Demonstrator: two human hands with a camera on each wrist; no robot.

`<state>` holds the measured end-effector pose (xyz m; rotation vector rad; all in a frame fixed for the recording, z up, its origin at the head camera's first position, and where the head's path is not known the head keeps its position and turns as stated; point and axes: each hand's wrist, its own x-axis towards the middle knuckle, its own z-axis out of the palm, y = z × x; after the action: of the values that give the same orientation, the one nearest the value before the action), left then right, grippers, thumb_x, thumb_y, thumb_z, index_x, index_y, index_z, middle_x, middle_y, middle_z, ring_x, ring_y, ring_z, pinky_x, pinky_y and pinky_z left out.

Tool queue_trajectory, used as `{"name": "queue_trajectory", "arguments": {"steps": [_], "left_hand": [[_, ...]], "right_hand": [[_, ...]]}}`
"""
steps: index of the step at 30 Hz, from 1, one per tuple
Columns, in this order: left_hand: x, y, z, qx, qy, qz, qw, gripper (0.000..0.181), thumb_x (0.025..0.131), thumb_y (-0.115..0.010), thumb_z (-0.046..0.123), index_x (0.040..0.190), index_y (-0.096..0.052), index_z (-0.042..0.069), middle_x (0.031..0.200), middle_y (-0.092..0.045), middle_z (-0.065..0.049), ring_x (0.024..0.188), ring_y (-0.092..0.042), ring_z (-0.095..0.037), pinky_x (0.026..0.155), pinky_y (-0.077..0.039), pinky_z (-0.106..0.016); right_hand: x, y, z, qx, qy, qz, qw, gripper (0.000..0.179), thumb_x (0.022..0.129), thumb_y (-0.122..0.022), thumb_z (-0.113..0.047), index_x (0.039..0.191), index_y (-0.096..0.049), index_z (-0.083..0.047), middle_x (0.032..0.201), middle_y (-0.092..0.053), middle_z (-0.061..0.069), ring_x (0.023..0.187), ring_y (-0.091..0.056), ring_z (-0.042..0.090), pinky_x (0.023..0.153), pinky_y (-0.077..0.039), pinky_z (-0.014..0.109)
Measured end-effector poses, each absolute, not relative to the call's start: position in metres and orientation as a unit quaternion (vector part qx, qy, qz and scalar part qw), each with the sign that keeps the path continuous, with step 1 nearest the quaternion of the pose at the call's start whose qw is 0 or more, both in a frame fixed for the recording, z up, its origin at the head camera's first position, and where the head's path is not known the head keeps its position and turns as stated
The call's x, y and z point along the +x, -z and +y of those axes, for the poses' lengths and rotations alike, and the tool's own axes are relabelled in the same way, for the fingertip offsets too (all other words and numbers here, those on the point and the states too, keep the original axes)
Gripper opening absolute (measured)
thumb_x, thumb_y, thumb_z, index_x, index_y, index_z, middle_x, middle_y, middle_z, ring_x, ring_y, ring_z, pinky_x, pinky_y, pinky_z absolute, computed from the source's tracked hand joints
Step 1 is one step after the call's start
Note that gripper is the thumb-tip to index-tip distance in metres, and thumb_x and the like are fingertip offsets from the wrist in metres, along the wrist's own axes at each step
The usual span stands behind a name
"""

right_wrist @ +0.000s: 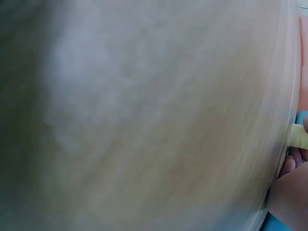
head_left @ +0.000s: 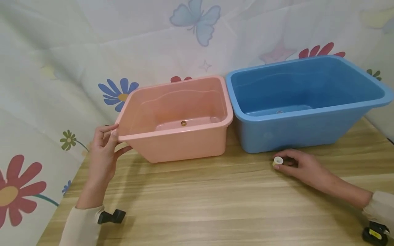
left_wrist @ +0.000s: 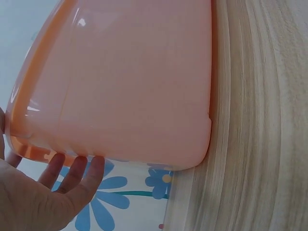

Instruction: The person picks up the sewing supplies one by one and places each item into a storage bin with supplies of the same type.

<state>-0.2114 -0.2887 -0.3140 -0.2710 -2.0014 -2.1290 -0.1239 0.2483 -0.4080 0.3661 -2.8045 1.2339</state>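
At the left corner of a pink plastic tub [head_left: 184,145], my left hand [head_left: 103,152] grips the rim, thumb on the near side. The left wrist view shows several fingertips [left_wrist: 97,166] against the tub's outer wall. My right hand [head_left: 307,169] pinches a small pale yellow roll [head_left: 278,161], which looks like tape, between thumb and fingers, in front of a blue plastic tub [head_left: 286,133]. A small brown ring-shaped piece [head_left: 183,123] lies on the pink tub's floor. Inside the blue tub is a small whitish ring [head_left: 279,112], partly hidden by the near wall.
Both tubs stand side by side on a wood-grain table [head_left: 191,205], the blue one to the right. Behind them hangs a white cloth [head_left: 147,54] printed with flowers and a butterfly. A blurred, close surface fills most of the right wrist view.
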Motion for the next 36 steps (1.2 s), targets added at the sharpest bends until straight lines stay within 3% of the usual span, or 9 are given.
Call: {"name": "queue_trajectory", "arguments": {"steps": [23, 36], "left_hand": [[-0.211, 0.318, -0.283, -0.073, 0.706, -0.694, 0.126, 0.031, 0.105, -0.056, 0.023, 0.133, -0.051, 0.009, 0.129, -0.054, -0.012, 0.094, -0.063, -0.018, 0.076, -0.061, -0.032], [-0.213, 0.316, -0.283, -0.074, 0.699, -0.699, 0.128, 0.032, 0.106, -0.056, 0.024, 0.134, -0.05, 0.01, 0.13, -0.054, -0.01, 0.095, -0.062, -0.018, 0.077, -0.061, -0.032]], "right_hand": [[-0.127, 0.394, 0.252, 0.112, -0.413, -0.904, 0.004, 0.019, 0.094, -0.076, -0.03, 0.111, -0.074, -0.022, 0.104, -0.071, -0.003, 0.09, -0.065, 0.002, 0.074, -0.053, 0.018], [-0.123, 0.363, 0.251, 0.129, -0.413, -0.901, 0.033, 0.024, 0.09, -0.08, -0.027, 0.113, -0.076, -0.024, 0.103, -0.076, -0.01, 0.092, -0.07, 0.0, 0.076, -0.051, 0.013]]}}
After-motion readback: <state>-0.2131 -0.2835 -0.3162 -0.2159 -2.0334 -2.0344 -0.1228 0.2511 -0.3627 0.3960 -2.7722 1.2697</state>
